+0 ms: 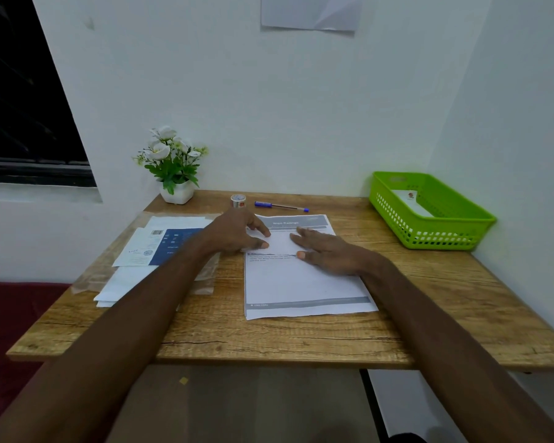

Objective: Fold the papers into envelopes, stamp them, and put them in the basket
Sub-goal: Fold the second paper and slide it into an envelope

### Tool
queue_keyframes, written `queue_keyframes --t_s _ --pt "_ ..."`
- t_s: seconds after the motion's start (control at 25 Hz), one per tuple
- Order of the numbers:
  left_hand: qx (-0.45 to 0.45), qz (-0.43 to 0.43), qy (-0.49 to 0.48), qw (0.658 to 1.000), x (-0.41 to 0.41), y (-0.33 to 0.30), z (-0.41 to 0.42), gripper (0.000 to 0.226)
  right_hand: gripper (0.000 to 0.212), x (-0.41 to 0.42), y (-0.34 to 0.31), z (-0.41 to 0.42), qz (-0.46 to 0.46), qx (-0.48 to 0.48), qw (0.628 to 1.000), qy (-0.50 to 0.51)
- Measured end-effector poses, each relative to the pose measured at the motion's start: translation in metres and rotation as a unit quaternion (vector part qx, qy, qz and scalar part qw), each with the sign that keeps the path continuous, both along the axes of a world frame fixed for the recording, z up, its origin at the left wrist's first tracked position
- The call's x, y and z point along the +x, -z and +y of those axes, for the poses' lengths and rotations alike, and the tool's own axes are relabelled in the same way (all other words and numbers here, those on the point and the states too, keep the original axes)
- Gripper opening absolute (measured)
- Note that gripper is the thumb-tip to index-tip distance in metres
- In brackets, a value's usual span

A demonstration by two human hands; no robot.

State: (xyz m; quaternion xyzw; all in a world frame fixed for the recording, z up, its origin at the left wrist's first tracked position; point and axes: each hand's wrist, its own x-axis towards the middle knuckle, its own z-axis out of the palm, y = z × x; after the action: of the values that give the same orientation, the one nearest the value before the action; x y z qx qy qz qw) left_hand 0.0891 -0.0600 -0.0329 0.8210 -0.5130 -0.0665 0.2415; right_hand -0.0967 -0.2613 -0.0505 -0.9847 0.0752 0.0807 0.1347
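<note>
A printed white sheet (301,282) lies flat in the middle of the wooden table (269,340). A smaller folded white piece (280,243) lies across its upper half. My left hand (237,231) presses on the left end of that piece with fingers spread. My right hand (327,251) lies flat on its right end, fingers straight. A green plastic basket (435,230) stands at the back right with a stamped white envelope (411,203) inside. A small roll of stamps or tape (238,200) sits behind the sheet.
A stack of papers (154,251) with a blue printed sheet on top lies at the left. A blue pen (280,205) lies behind the sheet. A potted white flower (171,164) stands at the back left. Walls close off the back and right.
</note>
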Motion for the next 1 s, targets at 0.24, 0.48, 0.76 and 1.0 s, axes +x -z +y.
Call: queue_keyframes --t_s 0.24,0.48,0.76,1.0 --pt "-0.020 0.013 -0.010 1.000 0.003 -0.002 0.003 0.034 0.071 -0.006 -0.007 -0.008 -0.032 0.038 0.996 0.075" --pt "-0.028 0.007 -0.030 0.999 0.009 0.002 0.001 0.044 0.072 -0.008 -0.013 -0.007 -0.089 0.055 0.991 0.088" --pt "-0.012 0.021 -0.020 1.000 0.011 -0.001 0.006 0.048 0.064 -0.010 -0.011 -0.012 -0.128 0.057 0.987 0.074" --pt "-0.016 0.034 -0.015 0.999 0.006 -0.005 0.009 0.050 0.065 -0.011 -0.013 -0.012 -0.151 0.080 0.982 0.086"
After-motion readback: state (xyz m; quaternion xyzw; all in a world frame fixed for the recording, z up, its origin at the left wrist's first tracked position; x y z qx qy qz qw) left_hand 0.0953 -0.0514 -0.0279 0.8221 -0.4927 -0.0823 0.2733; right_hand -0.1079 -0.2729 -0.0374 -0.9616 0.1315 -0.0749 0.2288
